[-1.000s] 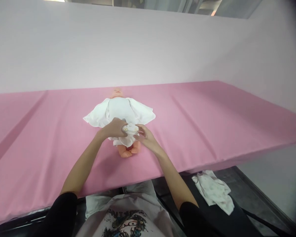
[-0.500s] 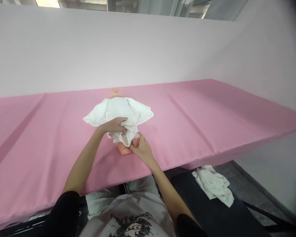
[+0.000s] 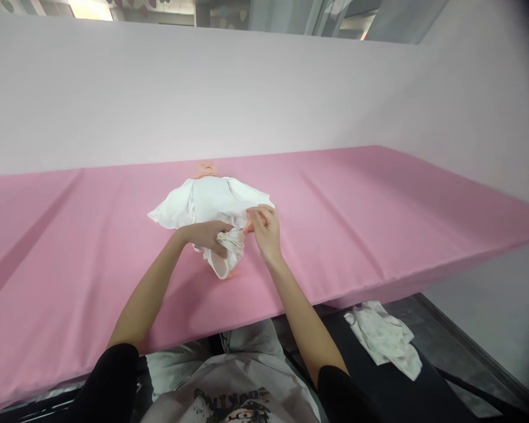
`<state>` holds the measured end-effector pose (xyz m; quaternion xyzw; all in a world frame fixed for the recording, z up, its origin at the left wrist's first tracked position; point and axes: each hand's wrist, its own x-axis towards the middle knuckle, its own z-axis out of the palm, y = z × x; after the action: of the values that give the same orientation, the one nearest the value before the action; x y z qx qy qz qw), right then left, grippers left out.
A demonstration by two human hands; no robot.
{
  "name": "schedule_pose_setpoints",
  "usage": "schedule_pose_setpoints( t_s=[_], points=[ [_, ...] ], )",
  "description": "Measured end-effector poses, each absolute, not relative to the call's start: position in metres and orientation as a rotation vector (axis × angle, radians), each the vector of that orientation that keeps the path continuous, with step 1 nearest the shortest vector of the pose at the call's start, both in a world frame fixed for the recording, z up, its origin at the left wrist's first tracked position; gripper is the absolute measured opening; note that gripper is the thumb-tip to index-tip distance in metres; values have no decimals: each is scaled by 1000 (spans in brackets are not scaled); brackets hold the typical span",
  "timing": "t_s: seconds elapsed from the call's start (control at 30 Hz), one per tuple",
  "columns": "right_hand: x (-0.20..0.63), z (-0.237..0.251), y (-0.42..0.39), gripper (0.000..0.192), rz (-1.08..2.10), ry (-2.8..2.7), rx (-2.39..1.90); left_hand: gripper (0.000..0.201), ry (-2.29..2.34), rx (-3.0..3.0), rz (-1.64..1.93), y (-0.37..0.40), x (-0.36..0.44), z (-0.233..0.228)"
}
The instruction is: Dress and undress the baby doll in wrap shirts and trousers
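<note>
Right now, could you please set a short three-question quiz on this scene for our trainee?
1. True or false: the doll lies on the pink tablecloth.
2. What does the left hand grip? A) bunched white garment B) a bottle C) a spoon
3. Where is the spare patterned cloth?

Key:
1. True.
2. A.
3. Off the table, on the dark surface at lower right, apart from the right hand.

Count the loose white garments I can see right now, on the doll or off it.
2: one garment on the doll on the pink table; one crumpled garment on the dark surface lower right. Others may be hidden.
</note>
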<state>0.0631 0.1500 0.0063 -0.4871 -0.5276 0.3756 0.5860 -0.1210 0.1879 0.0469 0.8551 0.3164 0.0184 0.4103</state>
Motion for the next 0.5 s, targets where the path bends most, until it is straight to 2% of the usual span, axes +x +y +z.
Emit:
schedule_pose_setpoints(
  t_s=[0.13,0.3,0.5],
  points=[
    [48,-1,168,36,574,-1410,-1114,22,742,2227,64,186,-119,49],
    [39,-9,168,48,629,-1530,-1086,19,762,2252,135,183,-118,52],
    [46,-10,156,64,875,-1544,-1051,15,908,2242,380,178,-117,57]
  ],
)
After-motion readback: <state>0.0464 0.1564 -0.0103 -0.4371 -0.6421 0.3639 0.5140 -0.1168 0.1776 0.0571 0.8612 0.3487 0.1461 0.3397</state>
